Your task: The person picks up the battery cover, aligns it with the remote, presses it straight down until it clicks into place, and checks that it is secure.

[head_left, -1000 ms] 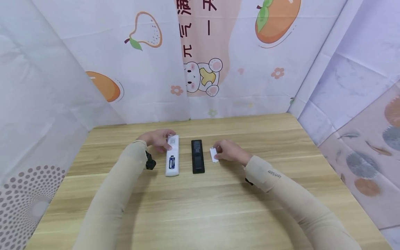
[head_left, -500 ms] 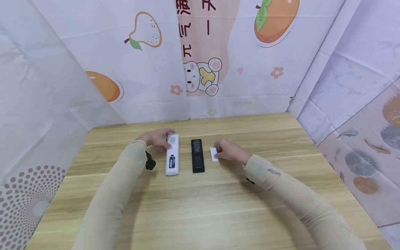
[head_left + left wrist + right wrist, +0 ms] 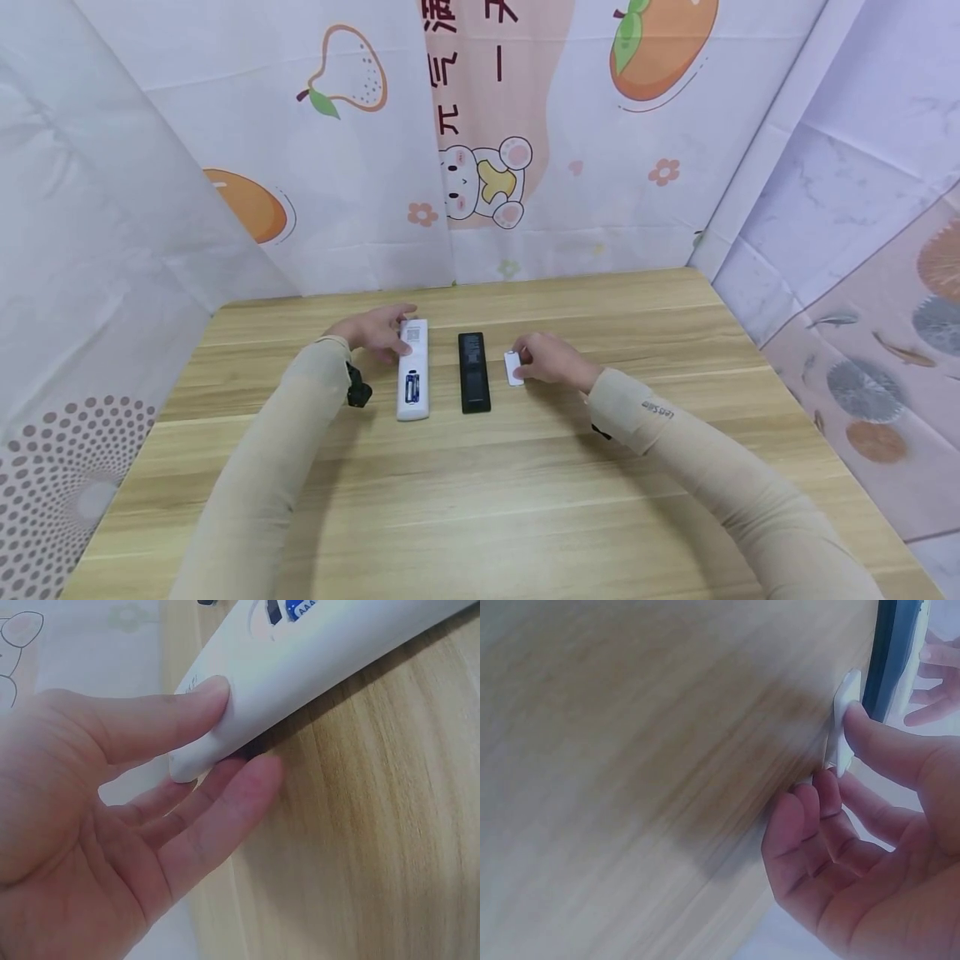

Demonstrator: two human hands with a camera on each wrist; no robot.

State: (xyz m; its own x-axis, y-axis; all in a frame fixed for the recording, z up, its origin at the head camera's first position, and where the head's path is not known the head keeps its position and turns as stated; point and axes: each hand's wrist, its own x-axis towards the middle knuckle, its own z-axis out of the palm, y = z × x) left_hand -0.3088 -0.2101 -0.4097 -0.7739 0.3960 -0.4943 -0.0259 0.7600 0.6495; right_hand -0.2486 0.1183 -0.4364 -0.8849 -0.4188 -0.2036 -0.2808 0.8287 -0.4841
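Note:
A white remote control lies back up, its battery compartment uncovered at the near end with blue batteries inside. My left hand holds its far part, thumb on the back and other fingers along the edge. In the left wrist view, the thumb presses the white casing while fingertips reach under its side. My right hand pinches a small white battery cover to the right. The right wrist view shows the cover tilted on edge between thumb and fingers.
A black remote control lies back up between the white remote and the battery cover. All of it is on a wood-grain table. A printed curtain hangs behind the table's far edge.
My left index finger has lifted slightly and stretches past the white remote's far end. The right hand keeps its pinch on the battery cover, almost still.

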